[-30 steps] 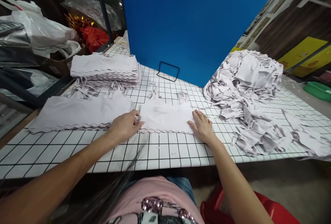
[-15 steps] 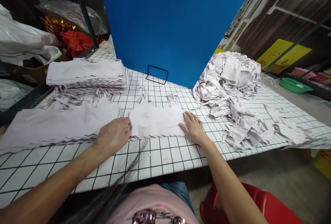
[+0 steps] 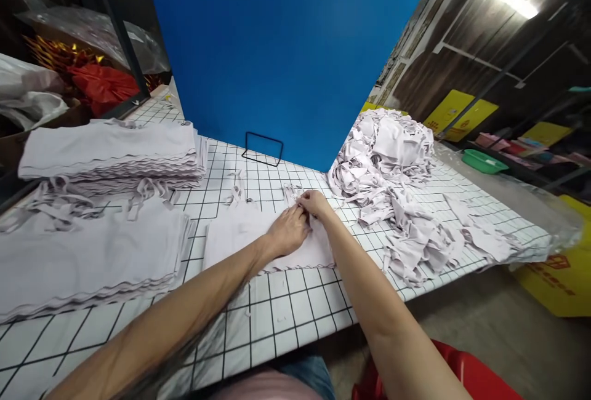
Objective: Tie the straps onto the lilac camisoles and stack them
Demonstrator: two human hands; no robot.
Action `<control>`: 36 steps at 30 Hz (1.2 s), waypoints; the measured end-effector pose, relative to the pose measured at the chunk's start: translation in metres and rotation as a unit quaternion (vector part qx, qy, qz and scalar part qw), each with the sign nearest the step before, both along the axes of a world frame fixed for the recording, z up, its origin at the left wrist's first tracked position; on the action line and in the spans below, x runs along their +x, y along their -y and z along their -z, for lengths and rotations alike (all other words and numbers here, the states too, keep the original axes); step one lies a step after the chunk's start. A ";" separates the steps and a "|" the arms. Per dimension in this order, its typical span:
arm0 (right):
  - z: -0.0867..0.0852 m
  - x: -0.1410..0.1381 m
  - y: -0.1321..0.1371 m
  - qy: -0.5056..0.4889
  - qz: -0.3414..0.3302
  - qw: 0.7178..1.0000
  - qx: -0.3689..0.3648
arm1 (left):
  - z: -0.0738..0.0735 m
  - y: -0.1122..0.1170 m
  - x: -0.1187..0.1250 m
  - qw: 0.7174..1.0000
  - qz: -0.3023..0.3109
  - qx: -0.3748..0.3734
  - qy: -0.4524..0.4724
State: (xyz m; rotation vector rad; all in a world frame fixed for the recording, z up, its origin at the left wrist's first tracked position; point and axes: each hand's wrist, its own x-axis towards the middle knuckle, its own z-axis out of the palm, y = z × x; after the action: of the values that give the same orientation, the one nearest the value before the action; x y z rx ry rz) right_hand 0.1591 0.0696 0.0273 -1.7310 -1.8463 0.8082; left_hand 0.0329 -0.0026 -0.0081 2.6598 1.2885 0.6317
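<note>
A pale lilac garment piece [image 3: 235, 234] lies flat on the gridded white table [image 3: 295, 301] in front of me. My left hand [image 3: 289, 232] rests on its upper right part, fingers curled toward the strap [image 3: 292, 193] at the far edge. My right hand [image 3: 314, 203] is right beside it, fingers pinched on that strap. The fingertips of both hands meet at the garment's top right corner.
A tall stack of folded lilac pieces [image 3: 111, 151] sits at the far left, and a lower stack [image 3: 87, 258] lies near left. A loose heap of the same fabric [image 3: 392, 172] fills the right. A black wire stand [image 3: 263, 149] stands before the blue board. A red stool [image 3: 462, 375] is below right.
Both hands left the garment's two sides and came together at its top right strap. The camera view swung to the right and upward.
</note>
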 end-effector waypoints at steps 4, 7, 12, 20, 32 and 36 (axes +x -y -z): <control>0.001 -0.001 -0.006 -0.081 -0.015 0.996 -0.037 | 0.012 0.000 -0.005 1.000 0.002 0.013 0.009; -0.023 0.005 -0.005 -0.132 -0.026 0.990 -0.029 | 0.013 -0.001 -0.006 1.000 0.007 0.014 0.012; -0.083 0.023 0.038 -0.148 -0.166 0.972 0.072 | 0.012 -0.003 -0.004 1.000 0.007 -0.015 0.001; -0.066 0.064 0.112 -0.036 -0.297 0.954 -0.020 | 0.008 -0.002 -0.003 0.995 -0.015 -0.093 -0.027; -0.019 0.041 0.063 -0.162 -0.019 0.970 -0.180 | 0.005 -0.002 -0.004 0.997 -0.008 -0.056 -0.042; -0.020 0.042 0.064 -0.215 -0.042 0.954 -0.203 | 0.002 -0.001 -0.004 0.998 -0.010 -0.052 -0.035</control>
State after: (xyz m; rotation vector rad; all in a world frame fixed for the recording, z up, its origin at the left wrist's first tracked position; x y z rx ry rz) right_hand 0.2008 0.0059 0.0472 -1.5395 -1.5350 1.5512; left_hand 0.0286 -0.0014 -0.0105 2.6085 1.3286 0.4648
